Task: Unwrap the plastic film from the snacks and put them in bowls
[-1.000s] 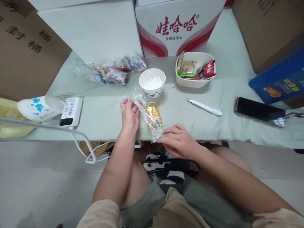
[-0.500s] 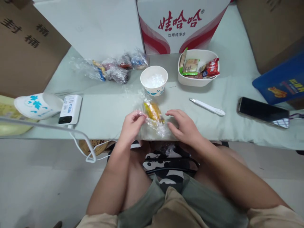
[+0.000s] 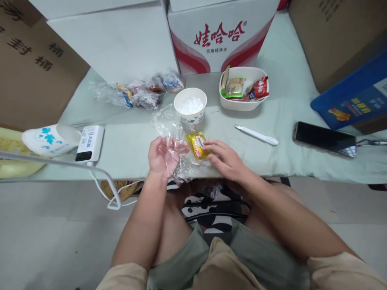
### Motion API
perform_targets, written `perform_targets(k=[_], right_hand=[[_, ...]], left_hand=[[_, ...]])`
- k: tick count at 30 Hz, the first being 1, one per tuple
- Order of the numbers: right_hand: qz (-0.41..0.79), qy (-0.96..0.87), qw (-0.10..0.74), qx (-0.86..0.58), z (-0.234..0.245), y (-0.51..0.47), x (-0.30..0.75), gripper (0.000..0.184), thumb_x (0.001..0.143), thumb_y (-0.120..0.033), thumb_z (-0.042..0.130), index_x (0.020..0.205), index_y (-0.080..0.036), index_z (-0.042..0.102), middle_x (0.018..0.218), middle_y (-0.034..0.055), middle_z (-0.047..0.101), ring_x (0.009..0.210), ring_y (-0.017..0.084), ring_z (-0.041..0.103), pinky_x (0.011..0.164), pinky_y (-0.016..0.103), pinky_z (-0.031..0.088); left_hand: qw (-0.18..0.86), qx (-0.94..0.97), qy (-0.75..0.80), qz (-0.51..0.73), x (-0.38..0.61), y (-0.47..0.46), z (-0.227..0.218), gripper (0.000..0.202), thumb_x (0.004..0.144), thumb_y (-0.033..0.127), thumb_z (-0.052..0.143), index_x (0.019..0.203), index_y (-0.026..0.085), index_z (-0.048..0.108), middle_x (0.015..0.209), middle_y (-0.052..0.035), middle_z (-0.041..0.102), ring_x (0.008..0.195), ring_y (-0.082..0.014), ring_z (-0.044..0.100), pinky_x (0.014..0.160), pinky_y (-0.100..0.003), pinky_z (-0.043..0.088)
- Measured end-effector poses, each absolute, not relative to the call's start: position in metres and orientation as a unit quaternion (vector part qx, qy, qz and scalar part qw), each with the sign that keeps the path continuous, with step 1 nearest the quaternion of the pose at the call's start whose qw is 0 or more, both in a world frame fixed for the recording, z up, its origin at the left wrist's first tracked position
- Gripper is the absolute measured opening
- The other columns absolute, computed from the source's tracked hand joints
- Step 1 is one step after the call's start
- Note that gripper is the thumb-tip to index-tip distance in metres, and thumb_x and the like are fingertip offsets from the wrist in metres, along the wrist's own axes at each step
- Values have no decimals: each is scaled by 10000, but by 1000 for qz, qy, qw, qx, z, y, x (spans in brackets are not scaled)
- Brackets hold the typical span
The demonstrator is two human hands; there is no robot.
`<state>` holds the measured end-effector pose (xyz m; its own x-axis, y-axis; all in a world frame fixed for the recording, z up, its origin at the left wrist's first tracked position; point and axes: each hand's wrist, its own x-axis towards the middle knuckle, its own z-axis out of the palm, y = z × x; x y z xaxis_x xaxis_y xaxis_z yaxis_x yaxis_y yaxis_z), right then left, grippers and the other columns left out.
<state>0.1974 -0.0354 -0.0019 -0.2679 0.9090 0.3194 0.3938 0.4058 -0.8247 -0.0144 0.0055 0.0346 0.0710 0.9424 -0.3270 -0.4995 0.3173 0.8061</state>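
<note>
My left hand (image 3: 163,155) is turned palm up near the table's front edge, its fingers curled round a clear plastic bag (image 3: 169,129) that spreads up toward the paper bowl. A yellow snack packet (image 3: 197,145) lies on the table just right of that hand. My right hand (image 3: 225,159) rests flat beside it, fingertips touching the packet's right side. Whether the packet is inside the bag or just beside it, I cannot tell.
A white paper bowl (image 3: 190,104) stands behind the bag. A white tub of snacks (image 3: 242,90) sits right of it, with a white pen-like tool (image 3: 256,135) and a phone (image 3: 325,139) further right. Bagged snacks (image 3: 145,92) lie back left, a white power bank (image 3: 90,143) at left. Cardboard boxes line the back.
My left hand has turned palm up and lifted the clear bag open. The yellow packet now lies flatter, label up, and my right hand has slid left onto it.
</note>
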Motion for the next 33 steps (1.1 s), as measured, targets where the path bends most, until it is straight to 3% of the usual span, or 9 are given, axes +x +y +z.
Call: perform_targets(k=[3, 6, 9, 12, 17, 22, 27, 31, 33], right_hand=[[327, -689, 410, -500, -2, -30, 194, 318, 1011, -396, 429, 1134, -220, 665, 1118, 96, 731, 1044, 231, 693, 922, 408, 560], [292, -706, 362, -534, -4, -24, 185, 534, 870, -436, 646, 1332, -177, 581, 1308, 161, 654, 1167, 298, 636, 987, 462, 528], [274, -737, 289, -546, -5, -21, 176, 698, 783, -381, 720, 1421, -170, 530, 1405, 172, 601, 1274, 364, 559, 1073, 547, 449], [318, -722, 275, -549, -3, -20, 176, 664, 795, -378, 698, 1416, -201, 544, 1403, 138, 618, 1277, 367, 562, 1093, 568, 417], [440, -618, 391, -520, -4, -15, 202, 628, 873, -550, 589, 1419, -249, 515, 1383, 93, 620, 1232, 309, 598, 1072, 500, 468], [273, -550, 482, -625, -11, -12, 238, 552, 910, -617, 501, 1361, -309, 579, 1358, 107, 570, 1317, 320, 512, 1153, 554, 384], [209, -532, 488, -660, 2, -10, 265, 526, 933, -621, 433, 1206, -248, 684, 1105, 89, 682, 1085, 287, 638, 1010, 500, 502], [98, -523, 488, -692, 38, 26, 289, 438, 930, -499, 487, 1150, -181, 691, 1080, 103, 683, 1053, 268, 648, 975, 431, 507], [90, -498, 488, -711, 57, 58, 299, 425, 960, -409, 407, 1165, -130, 654, 1080, 123, 681, 1027, 249, 659, 916, 383, 523]], left_hand=[[691, 264, 440, 509, -15, 6, 37, 362, 661, 326, 765, 604, 209, 427, 559, 44, 451, 639, -160, 640, 771, -402, 618], [727, 263, 399, 492, -13, 5, 38, 346, 598, 255, 809, 651, 223, 469, 497, 77, 378, 570, -146, 594, 802, -430, 618], [747, 243, 361, 502, -14, 3, 38, 319, 601, 257, 807, 696, 234, 504, 447, 107, 301, 489, -118, 525, 846, -468, 611], [748, 222, 335, 527, -18, 2, 39, 347, 654, 297, 776, 654, 218, 439, 427, 122, 247, 428, -82, 448, 869, -477, 603], [749, 176, 281, 573, -23, 7, 38, 298, 754, 323, 712, 667, 212, 450, 444, 123, 323, 391, -53, 407, 801, -388, 605], [768, 139, 259, 569, -8, 20, 41, 255, 831, 289, 652, 673, 206, 470, 477, 107, 378, 444, -72, 501, 864, -404, 593], [800, 117, 239, 537, 4, 29, 45, 217, 837, 216, 635, 682, 199, 484, 499, 95, 408, 497, -91, 565, 882, -418, 596], [821, 122, 210, 517, 1, 30, 44, 185, 842, 190, 618, 700, 202, 501, 502, 90, 410, 530, -105, 603, 871, -419, 600], [825, 122, 201, 514, -1, 30, 43, 191, 842, 185, 620, 697, 203, 497, 508, 88, 417, 537, -107, 610, 872, -419, 599]])
